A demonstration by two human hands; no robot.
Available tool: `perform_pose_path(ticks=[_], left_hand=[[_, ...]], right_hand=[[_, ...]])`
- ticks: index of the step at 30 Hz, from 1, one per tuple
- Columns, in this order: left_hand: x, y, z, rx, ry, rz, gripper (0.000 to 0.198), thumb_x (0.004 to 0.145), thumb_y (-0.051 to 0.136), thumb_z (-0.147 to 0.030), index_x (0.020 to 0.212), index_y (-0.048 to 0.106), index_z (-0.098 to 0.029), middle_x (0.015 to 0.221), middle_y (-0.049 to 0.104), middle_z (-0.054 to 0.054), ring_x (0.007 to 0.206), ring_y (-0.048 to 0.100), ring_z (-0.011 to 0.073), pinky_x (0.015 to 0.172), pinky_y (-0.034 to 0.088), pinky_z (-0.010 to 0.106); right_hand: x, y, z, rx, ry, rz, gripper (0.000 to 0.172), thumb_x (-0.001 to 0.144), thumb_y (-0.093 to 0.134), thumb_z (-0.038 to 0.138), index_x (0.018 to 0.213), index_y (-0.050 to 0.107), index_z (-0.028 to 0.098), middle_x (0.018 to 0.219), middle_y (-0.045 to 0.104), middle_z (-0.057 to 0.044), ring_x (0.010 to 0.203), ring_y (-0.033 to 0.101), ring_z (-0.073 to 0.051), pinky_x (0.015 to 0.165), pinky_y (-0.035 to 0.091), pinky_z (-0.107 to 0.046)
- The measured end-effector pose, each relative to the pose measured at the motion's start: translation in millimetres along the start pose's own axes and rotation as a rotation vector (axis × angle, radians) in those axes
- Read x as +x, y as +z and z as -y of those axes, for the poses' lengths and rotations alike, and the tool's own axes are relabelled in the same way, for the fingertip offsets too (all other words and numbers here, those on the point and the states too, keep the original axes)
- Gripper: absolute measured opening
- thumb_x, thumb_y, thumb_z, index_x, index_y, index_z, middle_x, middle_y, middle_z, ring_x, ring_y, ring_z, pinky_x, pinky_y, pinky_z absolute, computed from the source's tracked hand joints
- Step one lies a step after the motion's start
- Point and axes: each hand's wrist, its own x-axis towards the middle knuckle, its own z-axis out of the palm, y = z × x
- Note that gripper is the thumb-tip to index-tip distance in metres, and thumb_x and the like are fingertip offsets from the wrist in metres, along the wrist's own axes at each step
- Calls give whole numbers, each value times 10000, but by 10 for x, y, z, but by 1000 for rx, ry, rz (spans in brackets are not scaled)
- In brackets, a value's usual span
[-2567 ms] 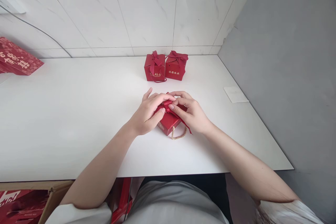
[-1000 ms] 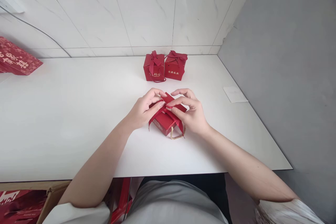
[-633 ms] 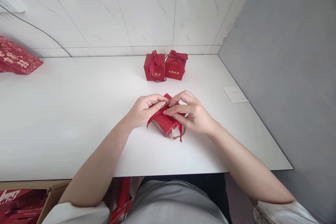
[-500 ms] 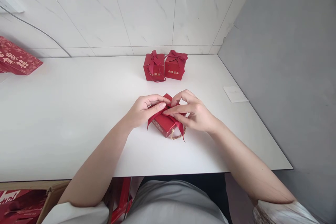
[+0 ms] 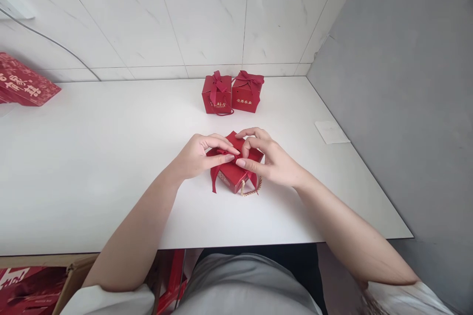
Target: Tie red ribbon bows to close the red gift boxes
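A red gift box (image 5: pixel 232 175) with a twisted gold cord handle (image 5: pixel 251 193) rests on the white table in front of me. Red ribbon (image 5: pixel 214 177) crosses its top, one tail hanging over the left side. My left hand (image 5: pixel 201 156) pinches the ribbon at the middle of the box between thumb and fingers. From the other side my right hand (image 5: pixel 271 157) is closed on the ribbon near the same spot, its fingers curled. The fingers partly cover the ribbon's centre.
Two red boxes with bows, a left one (image 5: pixel 217 93) and a right one (image 5: pixel 247 96), stand near the tiled wall. A red printed bag (image 5: pixel 25 81) lies far left. White paper (image 5: pixel 331 132) is by the right edge. A cardboard carton (image 5: pixel 76 275) holds red packaging below the table.
My fingers have shifted on the ribbon, the right fingers curling more. The left ribbon tail now hangs straighter down, and the right tail has drawn in towards the box.
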Motion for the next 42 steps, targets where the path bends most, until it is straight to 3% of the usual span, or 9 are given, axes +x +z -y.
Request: perform_pose_path(ticks=[4,14,20,25,28,31,34,37,42], left_hand=[[2,-14,28,-19,-3,16,140,850,718,-324,949,808,-284,1021,730,67,1015,668,226,962,545,401],[0,-9,-1,-20,-19,45,189,840,728,-286,1019,774,-251,991,725,62,947,685,196,899,575,353],[-20,16,-63,78,4,11,212,824,705,-237,1034,734,-223,1048,734,65,996,684,213,917,575,366],[-44,73,-106,250,119,-56,165,839,639,-181,988,692,-230,983,738,-3,832,687,148,1185,350,510],[-50,135,-118,371,202,-130,185,834,594,-117,960,672,-227,897,721,-38,730,657,110,1231,261,531],[-46,191,-114,418,269,-200,219,822,569,-69,940,675,-219,876,702,-26,763,649,118,1170,371,487],[-41,218,-107,425,300,-237,238,809,555,-30,890,686,-211,947,681,10,840,651,137,911,544,349],[-45,217,-107,442,317,-253,237,813,550,-13,846,687,-204,1002,649,28,858,645,133,708,535,259],[-49,205,-105,486,343,-256,222,829,552,-2,778,649,-196,979,587,17,846,617,114,708,525,242]], right_hand=[[-2,11,-12,54,38,60,137,896,671,335,806,643,236,1409,507,-56,1326,499,-267,1083,430,-501],[-1,-8,-58,-66,-49,-79,100,948,601,294,872,650,252,1369,561,-64,1362,459,-259,1096,406,-514],[23,40,-70,57,-17,-17,100,936,631,340,1004,640,267,1370,544,-69,1339,495,-244,1112,415,-476],[26,80,-89,53,-8,-20,62,924,639,290,963,660,246,1396,514,-83,1374,466,-259,1083,454,-450],[27,84,-86,56,-10,-29,38,927,623,249,921,659,239,1382,528,-81,1358,484,-251,1075,461,-441],[30,83,-83,63,-19,-39,23,913,638,234,897,655,235,1362,544,-84,1354,488,-251,1087,448,-448],[33,85,-85,71,-17,-40,27,907,645,234,882,655,238,1356,548,-79,1348,495,-250,1085,448,-452],[36,80,-80,81,-9,-34,35,903,646,235,872,661,241,1364,543,-70,1341,501,-242,1086,445,-443],[38,22,-62,117,18,10,75,877,699,319,893,684,247,1384,533,-64,1355,482,-246,1105,413,-429]])
